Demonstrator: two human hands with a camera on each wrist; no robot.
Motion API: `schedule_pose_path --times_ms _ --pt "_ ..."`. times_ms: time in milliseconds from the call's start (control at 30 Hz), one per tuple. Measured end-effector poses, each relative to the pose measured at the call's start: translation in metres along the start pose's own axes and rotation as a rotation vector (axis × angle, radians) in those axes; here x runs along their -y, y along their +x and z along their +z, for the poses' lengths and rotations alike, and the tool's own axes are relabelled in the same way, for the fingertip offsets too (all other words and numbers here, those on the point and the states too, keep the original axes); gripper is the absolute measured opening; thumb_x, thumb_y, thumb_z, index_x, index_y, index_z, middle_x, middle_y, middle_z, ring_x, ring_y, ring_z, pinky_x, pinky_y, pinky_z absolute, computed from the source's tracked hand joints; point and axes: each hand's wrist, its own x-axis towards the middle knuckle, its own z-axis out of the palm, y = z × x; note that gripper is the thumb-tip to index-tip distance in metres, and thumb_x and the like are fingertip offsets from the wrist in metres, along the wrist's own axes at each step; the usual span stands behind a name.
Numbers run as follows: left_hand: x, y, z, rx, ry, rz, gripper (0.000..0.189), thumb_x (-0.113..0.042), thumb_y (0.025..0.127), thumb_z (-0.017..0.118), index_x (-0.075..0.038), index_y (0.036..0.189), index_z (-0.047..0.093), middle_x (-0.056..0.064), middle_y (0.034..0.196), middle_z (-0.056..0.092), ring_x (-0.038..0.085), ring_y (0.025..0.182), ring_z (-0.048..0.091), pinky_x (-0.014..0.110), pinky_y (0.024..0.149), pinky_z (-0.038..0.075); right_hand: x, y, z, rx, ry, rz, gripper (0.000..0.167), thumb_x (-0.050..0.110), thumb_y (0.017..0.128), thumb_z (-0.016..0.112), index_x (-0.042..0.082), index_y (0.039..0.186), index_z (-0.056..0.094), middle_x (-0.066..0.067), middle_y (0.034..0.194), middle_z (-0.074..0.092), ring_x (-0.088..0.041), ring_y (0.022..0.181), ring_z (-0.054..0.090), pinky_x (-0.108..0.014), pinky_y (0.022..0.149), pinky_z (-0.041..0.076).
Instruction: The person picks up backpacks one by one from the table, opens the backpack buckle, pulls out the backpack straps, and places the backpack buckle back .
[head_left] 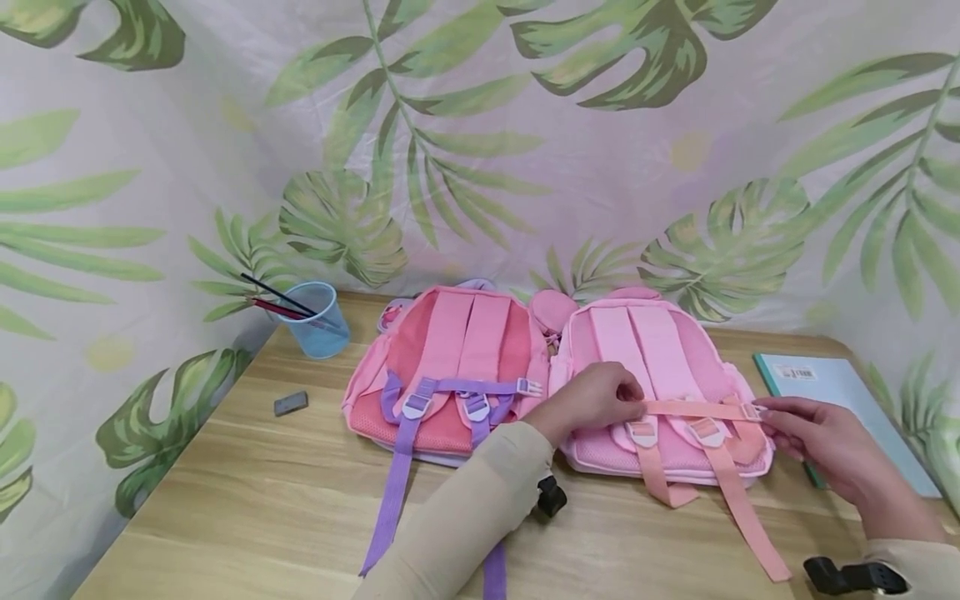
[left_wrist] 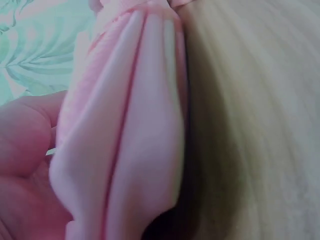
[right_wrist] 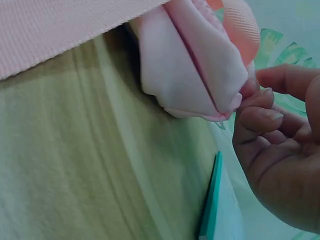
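In the head view a light pink backpack (head_left: 615, 450) lies with its shoulder straps facing up. A peach chest strap (head_left: 693, 408) runs across it. My left hand (head_left: 596, 400) pinches the left end of this strap. At the other end, a white plastic buckle (head_left: 752, 412) is between the fingertips of my right hand (head_left: 828, 437). The left wrist view has the pink bag's side (left_wrist: 145, 125) close up beside my left hand (left_wrist: 25, 160). In the right wrist view, my right hand (right_wrist: 280, 145) has its fingertips together by the bag's corner (right_wrist: 195, 65).
Left of it lies a second pink backpack (head_left: 442, 329) with a purple strap (head_left: 472, 386) and white buckle. A blue mesh cup (head_left: 321, 329) with pencils and a grey eraser (head_left: 291, 403) stand farther left. A light blue book (head_left: 840, 400) lies at right on the wooden table (head_left: 247, 500).
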Motion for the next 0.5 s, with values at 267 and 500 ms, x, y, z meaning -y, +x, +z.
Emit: schedule_pose_path --times_ms 267,500 --pt "0.002 -0.014 -0.023 -0.061 -0.103 -0.011 0.013 -0.023 0.103 0.075 -0.012 0.109 0.081 -0.004 0.1 0.077 0.002 0.09 0.062 0.015 0.084 0.05 0.003 -0.006 -0.006 -0.003 -0.082 -0.079 0.035 0.015 0.114 0.055 0.04 0.099 0.076 0.011 0.085 0.07 -0.007 0.072 0.061 -0.022 0.062 0.053" --pt "0.01 -0.035 -0.057 -0.184 -0.028 -0.013 0.02 -0.024 0.107 0.067 -0.011 0.117 0.079 0.001 0.108 0.077 0.011 0.097 0.067 0.025 0.092 0.055 0.018 -0.009 0.002 -0.177 -0.163 -0.268 0.034 0.017 0.113 0.056 0.044 0.098 0.071 0.015 0.084 0.07 -0.006 0.072 0.064 -0.019 0.064 0.055"
